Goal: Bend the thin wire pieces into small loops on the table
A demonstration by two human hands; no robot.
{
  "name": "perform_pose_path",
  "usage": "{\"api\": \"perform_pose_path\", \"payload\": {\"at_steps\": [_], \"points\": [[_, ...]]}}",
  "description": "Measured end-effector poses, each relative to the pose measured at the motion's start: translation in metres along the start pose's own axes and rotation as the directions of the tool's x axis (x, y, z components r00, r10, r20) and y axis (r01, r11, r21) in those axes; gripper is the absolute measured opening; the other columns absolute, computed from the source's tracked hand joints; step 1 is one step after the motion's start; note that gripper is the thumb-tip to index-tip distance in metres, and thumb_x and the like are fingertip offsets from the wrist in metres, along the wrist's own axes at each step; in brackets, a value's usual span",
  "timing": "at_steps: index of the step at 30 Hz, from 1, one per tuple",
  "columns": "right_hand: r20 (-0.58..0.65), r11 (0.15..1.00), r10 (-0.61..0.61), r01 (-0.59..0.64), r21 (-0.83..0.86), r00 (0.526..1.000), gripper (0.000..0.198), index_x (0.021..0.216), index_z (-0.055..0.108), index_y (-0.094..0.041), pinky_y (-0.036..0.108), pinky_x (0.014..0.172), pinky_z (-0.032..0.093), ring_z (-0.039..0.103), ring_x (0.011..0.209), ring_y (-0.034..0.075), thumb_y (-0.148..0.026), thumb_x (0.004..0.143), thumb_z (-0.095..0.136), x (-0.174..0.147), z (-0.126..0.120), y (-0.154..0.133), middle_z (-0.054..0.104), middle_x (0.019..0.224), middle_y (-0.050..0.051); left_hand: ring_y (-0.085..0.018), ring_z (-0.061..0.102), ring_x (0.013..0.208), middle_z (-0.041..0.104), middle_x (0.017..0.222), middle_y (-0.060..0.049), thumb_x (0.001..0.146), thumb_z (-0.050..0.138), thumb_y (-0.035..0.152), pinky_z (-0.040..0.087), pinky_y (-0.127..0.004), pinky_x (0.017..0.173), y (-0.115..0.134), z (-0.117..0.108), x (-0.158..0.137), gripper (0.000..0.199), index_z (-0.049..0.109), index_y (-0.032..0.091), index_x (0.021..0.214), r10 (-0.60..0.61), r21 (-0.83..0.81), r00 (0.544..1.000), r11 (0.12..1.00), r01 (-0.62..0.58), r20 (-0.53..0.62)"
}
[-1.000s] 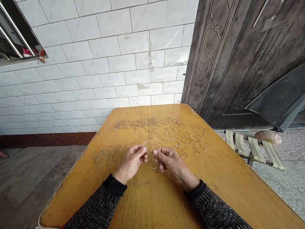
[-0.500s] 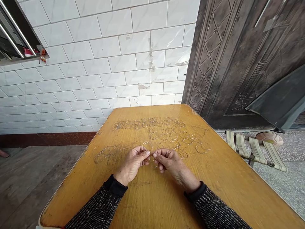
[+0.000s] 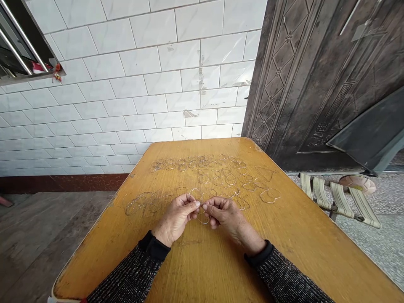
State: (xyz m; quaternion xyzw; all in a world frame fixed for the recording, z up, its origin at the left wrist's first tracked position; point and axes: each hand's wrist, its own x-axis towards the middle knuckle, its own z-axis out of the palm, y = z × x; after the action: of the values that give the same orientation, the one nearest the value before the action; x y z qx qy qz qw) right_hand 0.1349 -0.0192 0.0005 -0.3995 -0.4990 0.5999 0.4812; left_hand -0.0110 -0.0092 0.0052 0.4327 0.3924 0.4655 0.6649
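Between both hands is a thin, shiny wire bent into loops (image 3: 204, 221), held just over the table. My left hand (image 3: 179, 214) pinches it between thumb and forefinger, with one loop rising above the fingertips. My right hand (image 3: 222, 212) pinches the same wire close by, its fingertips almost touching the left ones. Part of the wire is hidden behind the fingers. Beyond the hands, several looped wire pieces (image 3: 248, 182) lie on the wooden table (image 3: 189, 269), and a tangled bunch of wire loops (image 3: 142, 204) rests left of my left hand.
Along the table's far side runs a row of wire loops (image 3: 192, 162). A white tiled wall (image 3: 126, 92) stands behind the table. To the right are a dark carved door (image 3: 303, 84), a folding stool with striped straps (image 3: 341, 198) and a ball (image 3: 358, 183).
Both hands stay nearly in place, still pinching the wire. The wire's loops have shifted slightly, and the lower loop shows more below the fingers.
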Motion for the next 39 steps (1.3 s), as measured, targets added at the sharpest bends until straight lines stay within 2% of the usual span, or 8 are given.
{"api": "perform_pose_path", "payload": {"at_steps": [5,10,18,22,25,29,33,39], "points": [[0.0,0.999,-0.024,0.024,-0.036,1.0,0.032,0.058,0.053,-0.015,0.017,0.035,0.031,0.04,0.034,0.003,-0.044,0.063,0.065,0.0,0.001,0.0,0.05,0.047,-0.006,-0.008,0.05,0.059,0.058,0.066,0.001,0.062,0.072,0.028,0.036,-0.022,0.058,-0.001,0.001,-0.001,0.026,0.05,0.015,0.068,-0.03,0.001,0.999,1.0,0.03,0.032],[-0.012,0.991,-0.052,0.05,-0.122,0.999,0.029,0.057,0.052,-0.016,0.017,0.035,0.028,0.039,0.034,0.004,-0.041,0.066,0.063,0.002,0.002,0.005,0.046,0.043,-0.006,-0.008,0.05,0.059,0.057,0.064,0.002,0.059,0.073,0.025,0.035,-0.022,0.058,-0.001,0.004,-0.001,0.025,0.051,0.015,0.065,0.013,-0.011,1.0,1.0,-0.013,-0.005],[-0.039,0.966,-0.087,0.075,-0.247,0.995,0.031,0.055,0.048,-0.017,0.02,0.038,0.028,0.037,0.035,0.006,-0.042,0.071,0.057,0.001,0.0,0.001,0.044,0.04,-0.005,-0.007,0.045,0.051,0.056,0.058,0.002,0.065,0.065,0.023,0.032,-0.021,0.051,0.002,0.003,-0.002,0.017,0.05,0.015,0.064,0.094,0.175,0.995,0.981,-0.086,-0.036],[-0.079,0.954,-0.19,0.165,-0.25,0.979,0.025,0.075,0.057,-0.017,0.021,0.043,0.036,0.048,0.047,0.009,-0.042,0.073,0.055,0.0,-0.005,-0.011,0.055,0.059,-0.001,-0.009,0.047,0.053,0.054,0.056,0.002,0.063,0.065,0.02,0.032,-0.022,0.05,0.003,0.006,-0.006,0.016,0.05,0.016,0.064,0.031,0.223,0.999,0.974,-0.04,0.044],[-0.052,0.875,-0.306,0.259,-0.409,0.951,0.023,0.084,0.061,-0.017,0.023,0.05,0.038,0.051,0.056,0.011,-0.038,0.075,0.055,-0.002,-0.008,-0.016,0.059,0.068,0.001,-0.008,0.046,0.052,0.053,0.056,0.002,0.063,0.064,0.018,0.031,-0.022,0.049,0.002,0.009,-0.009,0.015,0.049,0.016,0.063,-0.019,0.272,0.99,0.962,-0.02,0.138],[0.051,0.71,-0.408,0.352,-0.61,0.911,0.024,0.063,0.061,-0.017,0.022,0.051,0.035,0.047,0.052,0.01,-0.031,0.08,0.051,-0.005,-0.011,-0.017,0.056,0.057,0.0,-0.008,0.046,0.053,0.052,0.059,0.003,0.063,0.061,0.014,0.033,-0.023,0.053,0.0,0.014,-0.013,0.013,0.048,0.016,0.065,-0.033,0.313,0.983,0.949,-0.025,0.178],[-0.01,0.688,-0.382,0.277,-0.67,0.924,0.025,0.058,0.057,-0.016,0.021,0.047,0.031,0.042,0.047,0.009,-0.028,0.079,0.049,-0.004,-0.012,-0.014,0.05,0.051,-0.002,-0.008,0.048,0.058,0.054,0.065,0.003,0.061,0.06,0.009,0.033,-0.023,0.057,-0.001,0.02,-0.017,0.022,0.046,0.016,0.077,-0.015,0.309,0.99,0.951,-0.03,0.143],[-0.129,0.791,-0.244,0.12,-0.599,0.961,0.028,0.051,0.05,-0.017,0.02,0.043,0.029,0.038,0.04,0.007,-0.031,0.076,0.051,0.005,-0.016,-0.004,0.045,0.044,-0.004,-0.008,0.049,0.059,0.054,0.066,0.006,0.065,0.058,0.01,0.034,-0.022,0.057,-0.004,0.027,-0.022,0.044,0.036,0.019,0.102,0.068,0.33,0.993,0.939,-0.096,0.094]]}}
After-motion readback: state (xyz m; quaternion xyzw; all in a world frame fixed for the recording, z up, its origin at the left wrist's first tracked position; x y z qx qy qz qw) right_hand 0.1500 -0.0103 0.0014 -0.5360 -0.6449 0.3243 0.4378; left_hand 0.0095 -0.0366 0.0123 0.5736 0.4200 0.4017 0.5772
